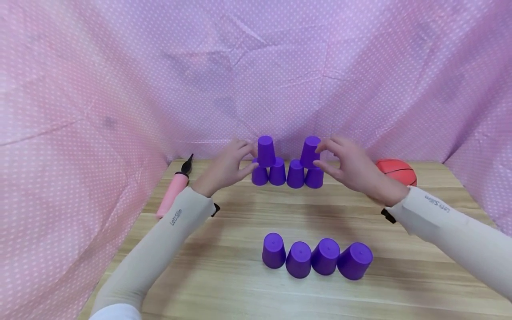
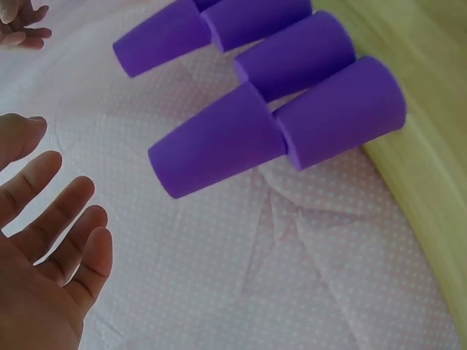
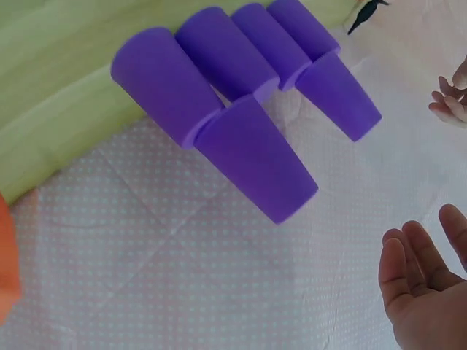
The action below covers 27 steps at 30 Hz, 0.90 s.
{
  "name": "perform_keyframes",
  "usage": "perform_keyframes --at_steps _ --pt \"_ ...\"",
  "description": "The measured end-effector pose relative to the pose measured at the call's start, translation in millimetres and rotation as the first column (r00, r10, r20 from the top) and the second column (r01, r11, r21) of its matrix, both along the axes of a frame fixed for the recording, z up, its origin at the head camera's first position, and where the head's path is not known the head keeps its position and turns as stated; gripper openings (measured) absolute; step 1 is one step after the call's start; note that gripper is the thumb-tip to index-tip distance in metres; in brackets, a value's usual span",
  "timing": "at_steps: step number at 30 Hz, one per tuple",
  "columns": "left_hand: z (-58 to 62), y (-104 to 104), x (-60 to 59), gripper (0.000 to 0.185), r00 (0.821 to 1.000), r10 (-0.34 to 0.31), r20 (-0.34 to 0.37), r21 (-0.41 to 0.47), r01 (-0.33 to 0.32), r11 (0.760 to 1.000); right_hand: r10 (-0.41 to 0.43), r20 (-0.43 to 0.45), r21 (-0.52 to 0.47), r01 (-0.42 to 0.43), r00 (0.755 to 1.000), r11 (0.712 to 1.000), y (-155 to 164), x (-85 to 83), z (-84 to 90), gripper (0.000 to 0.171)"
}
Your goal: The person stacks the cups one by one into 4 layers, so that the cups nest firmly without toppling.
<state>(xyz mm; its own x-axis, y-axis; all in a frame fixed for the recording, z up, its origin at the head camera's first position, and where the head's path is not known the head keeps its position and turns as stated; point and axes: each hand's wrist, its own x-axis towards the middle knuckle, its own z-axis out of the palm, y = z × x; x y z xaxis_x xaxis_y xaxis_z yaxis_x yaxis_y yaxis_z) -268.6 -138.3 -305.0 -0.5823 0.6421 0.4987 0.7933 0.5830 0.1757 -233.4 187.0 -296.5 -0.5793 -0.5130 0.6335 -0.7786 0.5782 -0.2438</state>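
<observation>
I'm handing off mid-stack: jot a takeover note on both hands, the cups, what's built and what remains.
Left hand: open, beside the upper left cup, no grip visible in the wrist view.
Right hand: open, beside the upper right cup.
Done: back row of four cups upside down, with those two cups on top.
Left: third cup seemingly missing from the second tier, then higher tiers. Four loose cups wait near the front of the table.

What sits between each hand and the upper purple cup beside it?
Nothing visible. The left hand is open beside the upper left cup; the right hand beside the upper right cup. Wrist views show only gaps.
</observation>
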Motion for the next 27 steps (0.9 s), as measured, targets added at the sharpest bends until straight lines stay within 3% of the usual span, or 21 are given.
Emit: perform_keyframes --at_steps 5,12,18,22,27 --pt "-8.5 -1.6 10.6 0.018 1.0 -0.021 -0.004 -0.04 0.021 0.999 -0.002 0.017 0.025 0.002 1.0 1.0 5.0 10.0 -7.9 0.025" --pt "-13.8 -0.8 24.4 0.019 0.999 -0.025 0.047 -0.067 0.028 0.997 -0.032 0.058 0.047 0.029 0.998 0.998 12.5 24.1 -15.1 0.025" --pt "-22.5 -0.1 45.3 0.018 0.995 -0.069 0.067 -0.066 0.073 0.995 0.057 0.016 0.07 -0.058 0.998 0.996 10.0 38.3 -26.7 0.03" --pt "-30.7 -0.6 62.1 0.019 0.991 -0.096 0.097 -0.076 0.104 0.992 0.095 0.033 0.124 -0.098 0.995 0.987 6.0 51.2 -34.7 0.031" --pt "-43.0 2.0 83.9 0.018 0.975 -0.178 0.131 -0.09 0.19 0.978 0.15 0.09 0.2 -0.166 0.985 0.966 1.1 70.1 -48.8 0.03"
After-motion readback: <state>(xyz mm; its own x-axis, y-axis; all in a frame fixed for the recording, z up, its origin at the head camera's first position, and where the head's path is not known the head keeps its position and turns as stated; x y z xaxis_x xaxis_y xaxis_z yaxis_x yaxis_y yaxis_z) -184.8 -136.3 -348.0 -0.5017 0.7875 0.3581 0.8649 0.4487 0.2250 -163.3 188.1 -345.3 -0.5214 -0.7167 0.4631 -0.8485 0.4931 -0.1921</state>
